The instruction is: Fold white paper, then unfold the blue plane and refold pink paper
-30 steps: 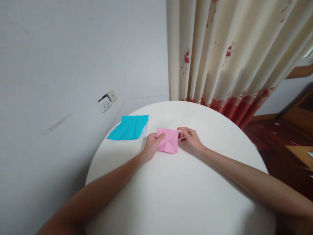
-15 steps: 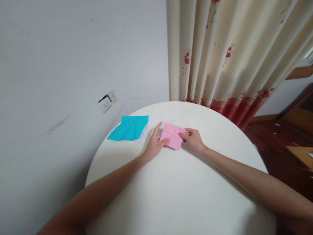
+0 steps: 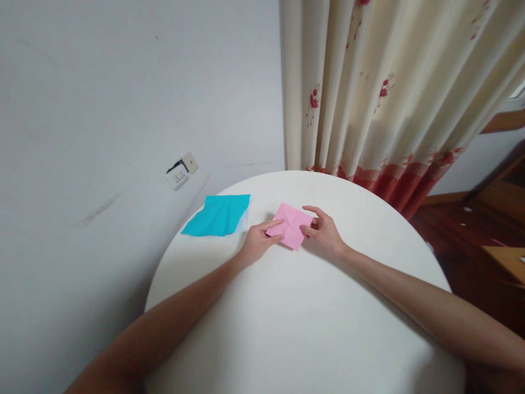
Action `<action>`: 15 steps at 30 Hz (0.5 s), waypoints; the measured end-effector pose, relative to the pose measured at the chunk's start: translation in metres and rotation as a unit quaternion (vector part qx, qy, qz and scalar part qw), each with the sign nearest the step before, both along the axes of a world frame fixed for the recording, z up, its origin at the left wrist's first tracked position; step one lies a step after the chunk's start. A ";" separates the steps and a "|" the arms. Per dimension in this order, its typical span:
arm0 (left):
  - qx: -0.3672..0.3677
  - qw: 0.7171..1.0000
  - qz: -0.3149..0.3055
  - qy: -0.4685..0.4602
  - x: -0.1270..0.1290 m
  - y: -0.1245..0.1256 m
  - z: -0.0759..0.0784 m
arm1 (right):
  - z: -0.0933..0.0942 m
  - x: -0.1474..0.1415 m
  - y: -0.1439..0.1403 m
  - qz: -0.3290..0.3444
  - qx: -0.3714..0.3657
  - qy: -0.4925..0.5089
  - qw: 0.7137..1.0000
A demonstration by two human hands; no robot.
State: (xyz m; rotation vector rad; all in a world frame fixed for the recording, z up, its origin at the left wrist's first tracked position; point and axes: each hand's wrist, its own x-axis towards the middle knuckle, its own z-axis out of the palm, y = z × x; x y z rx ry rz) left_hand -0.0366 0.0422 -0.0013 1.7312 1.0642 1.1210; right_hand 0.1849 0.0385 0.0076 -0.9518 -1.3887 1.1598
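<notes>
A folded square of pink paper with crease lines meeting near its middle is between my two hands, above the table. My left hand grips its left corner, with a finger lying over the top face and the thumb near the lower left edge. At the right corner, my right hand pinches the paper, its thumb on top and its index finger lifted off. Fingers beneath the paper are hidden. Left of my left hand lies a creased blue sheet of paper, with something whitish under its right edge.
The round white table stands against a pale wall with a socket. Behind it hangs a cream and red curtain. A wooden piece of furniture is on the right.
A finger of my left hand has come down onto the pink paper's top face. My right index finger has lifted away from the paper, which has turned slightly.
</notes>
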 end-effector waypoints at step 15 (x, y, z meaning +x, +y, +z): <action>-0.098 0.992 -0.076 0.009 -0.004 0.004 0.001 | -0.012 0.008 0.006 -0.028 0.100 -0.155 0.982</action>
